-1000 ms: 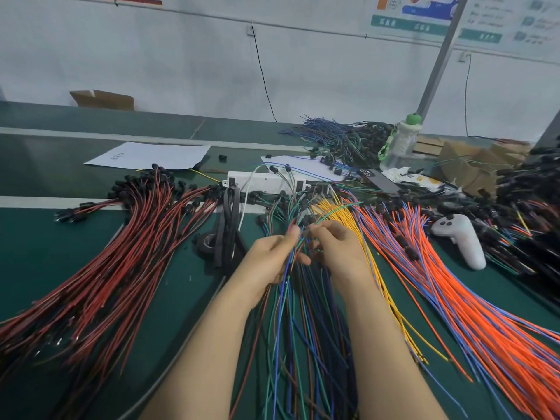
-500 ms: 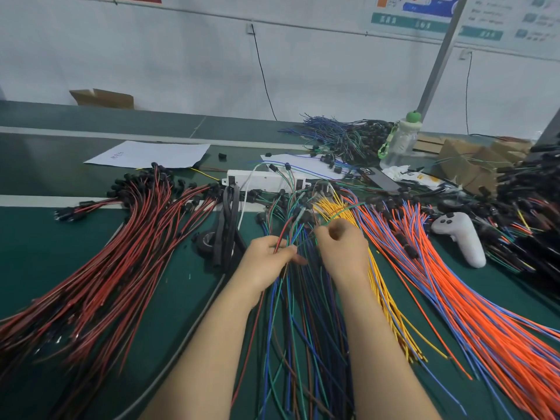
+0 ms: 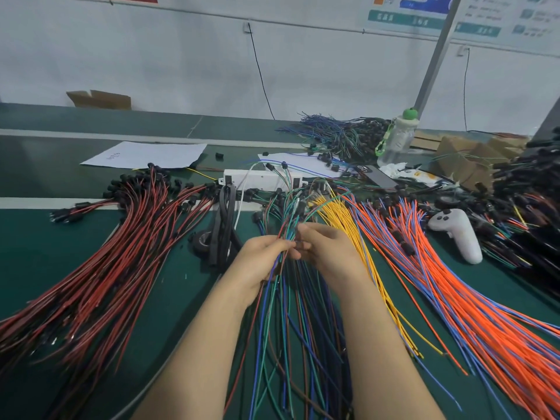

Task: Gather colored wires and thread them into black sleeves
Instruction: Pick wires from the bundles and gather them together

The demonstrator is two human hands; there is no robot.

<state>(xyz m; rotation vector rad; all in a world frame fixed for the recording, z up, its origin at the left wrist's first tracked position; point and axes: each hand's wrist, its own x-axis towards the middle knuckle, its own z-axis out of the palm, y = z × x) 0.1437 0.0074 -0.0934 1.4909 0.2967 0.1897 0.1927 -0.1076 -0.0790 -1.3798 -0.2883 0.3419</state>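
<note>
At desk [image 3: 45,256] centre, left hand [image 3: 263,259] grips mixed coloured wires [image 3: 287,230]; right hand [image 3: 328,253] pinches same bunch just beside it. Black sleeves [image 3: 223,225] lie just left of hands.

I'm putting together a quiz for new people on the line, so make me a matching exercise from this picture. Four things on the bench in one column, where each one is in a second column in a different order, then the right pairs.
Column one
1. mixed wires
2. yellow wires
3. white controller
4. red-and-black wires

Column two
A. fanned out to the left of the left grip
B. held in the left grip
C. lying just right of the right grip
D. far right, beyond the orange wires

Pairs: 1-B, 2-C, 3-D, 4-A
</note>
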